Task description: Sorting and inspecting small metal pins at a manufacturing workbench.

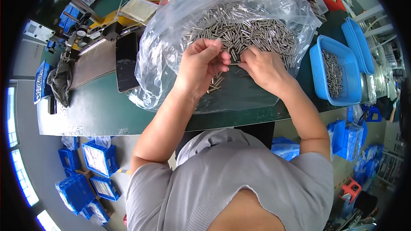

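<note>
My left hand (204, 62) is closed, its fingers curled in and the thumb against the index finger; what lies inside the fingers is hidden. Facing it, my right hand (264, 69) pinches a thin metal pin (233, 64) whose other end reaches the left fingertips. Both hands are over an open clear plastic bag (160, 42) spread on the table. A large heap of small metal pins (265, 34) lies in the bag just beyond my hands. A few separate pins (215, 84) rest below my left palm.
On the dark green table (252, 113), a black phone-like slab (126, 62) lies left of the bag. At right stand a blue basket (317, 70) of pins and another blue basket (357, 45). A red tray (338, 2) is at the back right, a metal fixture (81, 30) at left.
</note>
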### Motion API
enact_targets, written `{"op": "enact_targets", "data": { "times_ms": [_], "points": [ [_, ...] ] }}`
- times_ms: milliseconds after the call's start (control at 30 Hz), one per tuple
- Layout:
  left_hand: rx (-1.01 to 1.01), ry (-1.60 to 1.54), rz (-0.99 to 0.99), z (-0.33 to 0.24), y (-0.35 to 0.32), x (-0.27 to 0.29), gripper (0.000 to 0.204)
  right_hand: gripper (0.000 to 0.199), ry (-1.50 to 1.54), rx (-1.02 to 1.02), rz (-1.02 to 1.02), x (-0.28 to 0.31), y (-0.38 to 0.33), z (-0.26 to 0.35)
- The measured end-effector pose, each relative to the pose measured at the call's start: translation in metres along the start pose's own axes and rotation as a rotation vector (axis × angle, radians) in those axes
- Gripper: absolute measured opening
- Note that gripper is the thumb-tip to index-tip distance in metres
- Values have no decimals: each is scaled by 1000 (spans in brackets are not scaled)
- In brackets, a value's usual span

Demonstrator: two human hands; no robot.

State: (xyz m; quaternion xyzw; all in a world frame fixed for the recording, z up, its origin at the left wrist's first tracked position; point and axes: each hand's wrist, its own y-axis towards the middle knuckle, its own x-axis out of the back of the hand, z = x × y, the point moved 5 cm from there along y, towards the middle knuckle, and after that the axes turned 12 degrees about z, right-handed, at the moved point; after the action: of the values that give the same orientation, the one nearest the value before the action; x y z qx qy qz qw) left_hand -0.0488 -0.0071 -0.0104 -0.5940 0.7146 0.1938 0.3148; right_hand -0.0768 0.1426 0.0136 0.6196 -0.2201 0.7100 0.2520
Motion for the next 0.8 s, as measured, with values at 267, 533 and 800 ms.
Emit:
{"op": "enact_targets", "data": {
  "times_ms": [267,533,800],
  "points": [
    [-2,12,-16,-1,1,-1,10,12,101,-15,36,9,-6,-4],
    [118,63,48,8,0,-4,11,7,824,-50,-68,15,-6,-23],
    [186,67,170,19,2,-12,13,7,1136,-63,-124,16,-9,-19]
  ]
}}
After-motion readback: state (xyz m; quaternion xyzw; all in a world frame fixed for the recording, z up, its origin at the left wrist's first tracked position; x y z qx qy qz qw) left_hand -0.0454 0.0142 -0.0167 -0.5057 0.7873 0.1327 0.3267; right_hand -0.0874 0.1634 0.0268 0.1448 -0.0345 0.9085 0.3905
